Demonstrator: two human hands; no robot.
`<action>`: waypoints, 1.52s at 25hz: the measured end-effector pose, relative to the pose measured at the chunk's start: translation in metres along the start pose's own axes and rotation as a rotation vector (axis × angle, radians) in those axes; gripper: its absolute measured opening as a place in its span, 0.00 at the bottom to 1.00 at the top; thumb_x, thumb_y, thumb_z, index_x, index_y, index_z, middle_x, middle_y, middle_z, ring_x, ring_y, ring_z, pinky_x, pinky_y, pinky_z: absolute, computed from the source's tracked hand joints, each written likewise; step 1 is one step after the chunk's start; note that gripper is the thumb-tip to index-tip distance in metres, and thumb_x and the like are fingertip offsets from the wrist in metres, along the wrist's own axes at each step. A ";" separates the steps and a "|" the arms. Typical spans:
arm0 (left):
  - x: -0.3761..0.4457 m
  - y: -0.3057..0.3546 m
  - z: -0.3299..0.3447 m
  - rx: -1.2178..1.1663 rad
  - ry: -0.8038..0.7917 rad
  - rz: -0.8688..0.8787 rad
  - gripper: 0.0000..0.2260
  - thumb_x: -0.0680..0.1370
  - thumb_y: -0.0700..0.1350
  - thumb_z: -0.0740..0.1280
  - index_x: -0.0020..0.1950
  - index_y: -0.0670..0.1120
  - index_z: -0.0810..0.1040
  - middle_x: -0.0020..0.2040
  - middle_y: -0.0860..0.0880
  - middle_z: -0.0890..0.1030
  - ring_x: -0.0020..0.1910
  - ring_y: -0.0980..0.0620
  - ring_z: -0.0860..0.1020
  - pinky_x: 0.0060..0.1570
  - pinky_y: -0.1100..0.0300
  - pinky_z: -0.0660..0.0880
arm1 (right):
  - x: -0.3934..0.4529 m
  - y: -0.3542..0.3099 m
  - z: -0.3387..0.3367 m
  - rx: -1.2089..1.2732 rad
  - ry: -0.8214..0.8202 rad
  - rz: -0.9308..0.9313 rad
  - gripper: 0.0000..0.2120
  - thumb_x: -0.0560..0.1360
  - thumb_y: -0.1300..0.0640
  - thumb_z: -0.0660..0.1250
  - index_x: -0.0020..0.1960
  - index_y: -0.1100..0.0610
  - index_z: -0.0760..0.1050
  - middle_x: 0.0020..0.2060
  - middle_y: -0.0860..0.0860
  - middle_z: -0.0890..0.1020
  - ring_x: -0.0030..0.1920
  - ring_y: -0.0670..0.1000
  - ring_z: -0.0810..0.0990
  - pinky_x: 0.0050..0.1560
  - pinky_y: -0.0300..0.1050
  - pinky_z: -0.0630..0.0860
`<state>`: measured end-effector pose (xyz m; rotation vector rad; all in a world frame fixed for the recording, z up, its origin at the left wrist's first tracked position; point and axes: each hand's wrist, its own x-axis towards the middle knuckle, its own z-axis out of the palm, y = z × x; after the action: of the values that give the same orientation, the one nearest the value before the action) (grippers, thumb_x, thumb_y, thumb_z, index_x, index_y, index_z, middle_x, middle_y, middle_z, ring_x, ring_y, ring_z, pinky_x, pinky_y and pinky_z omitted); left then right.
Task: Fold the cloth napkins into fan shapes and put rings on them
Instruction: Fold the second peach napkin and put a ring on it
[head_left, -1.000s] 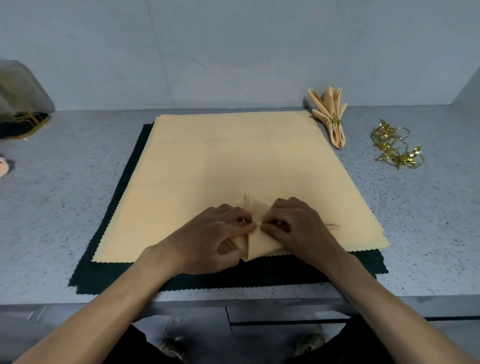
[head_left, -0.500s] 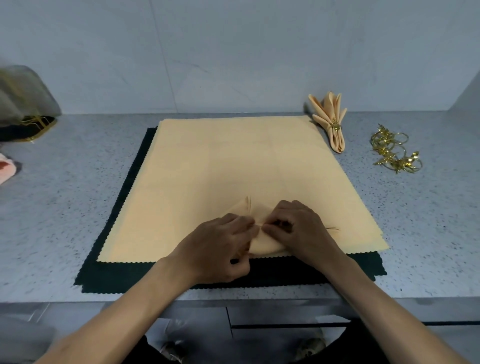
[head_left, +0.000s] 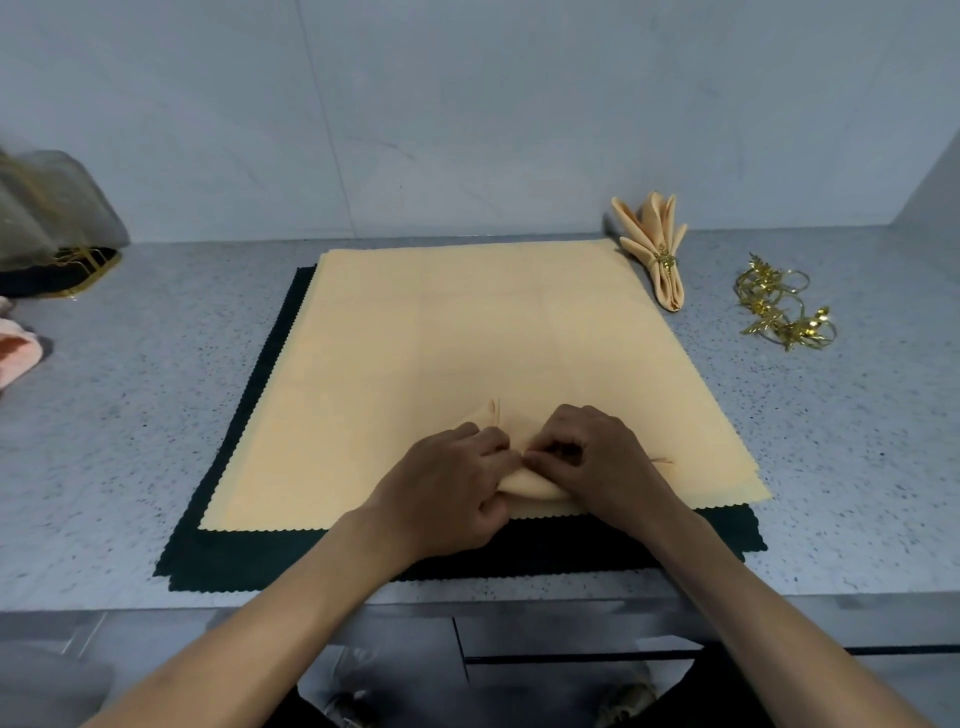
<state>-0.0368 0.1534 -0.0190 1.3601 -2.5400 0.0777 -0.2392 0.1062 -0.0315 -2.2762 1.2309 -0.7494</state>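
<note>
Left hand (head_left: 447, 499) slid in a touch further over the folded peach napkin (head_left: 524, 483) since a second ago, so less of that bundle showed between the hands. Also tipped down a bit, head camera that is, with everything sitting slightly lower in view.

Both hands worked right at the near edge of the peach napkin stack (head_left: 467, 364), close to the middle. Left hand curled around the bundle's left side, fingertips pinching cloth. Right hand (head_left: 597, 462) likewise clenched, fingers tucked and pinching the folded napkin from the right. Knuckles nearly met in the middle. Small pleated point of the fold poked up just beyond the left hand, and a thin fold tip stuck out on the right side of the right hand.

Stack lay flat on top of a dark green cloth (head_left: 249, 545) with zigzag edges, which peeked out along the left and near sides. All of it spread on a grey speckled countertop (head_left: 156, 415).

Over by the far right corner of the stack: one finished fan napkin (head_left: 657, 249), already cinched with a gold ring (head_left: 665, 259), lying on the counter just beside the stack. Further right, well apart from the hands, a loose pile of gold leaf napkin rings (head_left: 779, 306).

Far left edge of the counter had a sheer organza bag (head_left: 47, 213) on something dark with gold trim, plus a bit of pink cloth (head_left: 15, 356) nearer in.
</note>
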 end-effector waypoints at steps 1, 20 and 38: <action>-0.001 -0.002 0.001 -0.006 0.014 0.002 0.16 0.71 0.52 0.60 0.53 0.49 0.82 0.50 0.53 0.81 0.42 0.52 0.78 0.38 0.60 0.75 | 0.000 0.000 0.000 0.004 -0.002 -0.001 0.03 0.74 0.50 0.72 0.42 0.47 0.81 0.39 0.40 0.78 0.45 0.42 0.74 0.44 0.33 0.65; 0.025 -0.009 -0.024 -0.146 0.061 -0.049 0.09 0.68 0.43 0.60 0.39 0.46 0.80 0.37 0.52 0.79 0.35 0.51 0.74 0.35 0.61 0.65 | -0.001 -0.011 -0.040 0.261 -0.117 0.063 0.17 0.78 0.40 0.61 0.47 0.51 0.82 0.42 0.45 0.82 0.43 0.45 0.79 0.46 0.47 0.73; 0.056 -0.035 -0.040 -1.082 -0.496 -0.956 0.09 0.71 0.35 0.74 0.50 0.37 0.82 0.47 0.40 0.85 0.44 0.43 0.82 0.50 0.53 0.78 | -0.015 -0.026 -0.024 -0.174 -0.251 0.138 0.30 0.82 0.41 0.53 0.80 0.51 0.50 0.79 0.44 0.56 0.77 0.43 0.53 0.72 0.34 0.48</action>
<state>-0.0294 0.0953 0.0313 1.9057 -1.3624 -1.6481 -0.2456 0.1293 -0.0019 -2.3068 1.3581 -0.3055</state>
